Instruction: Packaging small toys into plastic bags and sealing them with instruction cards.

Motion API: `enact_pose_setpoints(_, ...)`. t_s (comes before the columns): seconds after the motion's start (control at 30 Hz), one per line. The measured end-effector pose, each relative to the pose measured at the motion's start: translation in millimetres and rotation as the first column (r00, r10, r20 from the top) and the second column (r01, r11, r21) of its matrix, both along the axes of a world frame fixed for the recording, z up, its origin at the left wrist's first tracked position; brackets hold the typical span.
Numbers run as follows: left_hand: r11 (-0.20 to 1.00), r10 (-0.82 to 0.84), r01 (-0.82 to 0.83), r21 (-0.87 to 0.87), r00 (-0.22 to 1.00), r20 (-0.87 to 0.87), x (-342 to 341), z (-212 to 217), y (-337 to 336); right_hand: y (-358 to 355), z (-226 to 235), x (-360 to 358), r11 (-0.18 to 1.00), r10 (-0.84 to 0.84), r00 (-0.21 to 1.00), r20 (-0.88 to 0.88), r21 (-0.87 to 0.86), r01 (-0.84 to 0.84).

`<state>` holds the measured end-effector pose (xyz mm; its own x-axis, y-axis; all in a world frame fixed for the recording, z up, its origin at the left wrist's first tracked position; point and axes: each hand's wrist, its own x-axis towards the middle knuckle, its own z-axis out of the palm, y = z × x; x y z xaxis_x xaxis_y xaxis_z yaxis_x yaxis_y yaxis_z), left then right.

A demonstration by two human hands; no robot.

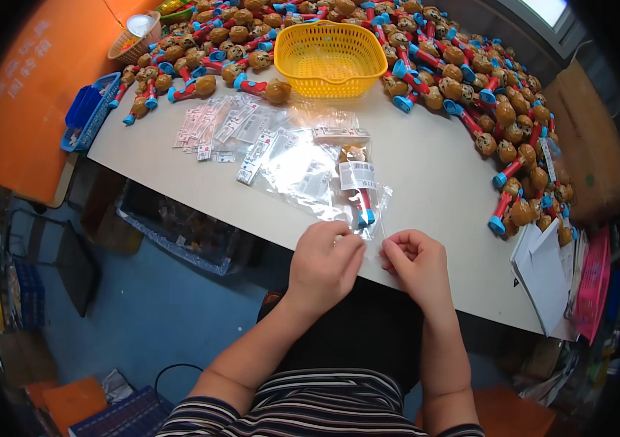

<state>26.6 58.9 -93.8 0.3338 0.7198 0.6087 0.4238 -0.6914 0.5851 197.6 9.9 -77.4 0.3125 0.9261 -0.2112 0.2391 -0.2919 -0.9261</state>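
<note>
A clear plastic bag (376,182) lies near the table's front edge, its lower end toward me. Inside it is a toy figure (365,206) with a red body and blue base, partly covered by a white barcode label (358,175). My left hand (327,264) is closed, thumb and fingers pinching the bag's near edge. On the other side, my right hand (424,271) has thumb and forefinger pressed together at clear film by the bag's near right corner. The film between both hands is hard to make out. Left of the bag lie more flat clear bags (292,171) with printed headers.
Beyond them, a yellow basket (330,89) stands among heaps of similar toy figures (503,113), which run down the right side. Loose printed cards (204,124) lie left of centre. A blue basket (91,116) sits at the left edge, white papers (542,273) at the right.
</note>
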Motion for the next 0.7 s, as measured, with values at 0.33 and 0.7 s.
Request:
enact_pose_setpoints(0.33, 0.998, -0.06, 0.056, -0.041, 0.993, -0.101, 24.0, -9.7, -9.0, 4.2, -11.6, 9.8, 0.997, -0.068, 0.906, -0.418, -0.057, 0.048)
enact_pose_setpoints(0.7, 0.99, -0.13, 0.128, -0.062, 0.991, -0.039, 24.1, -19.4, -8.8, 8.4, -14.6, 9.6, 0.996, -0.083, 0.857, -0.509, -0.006, 0.093)
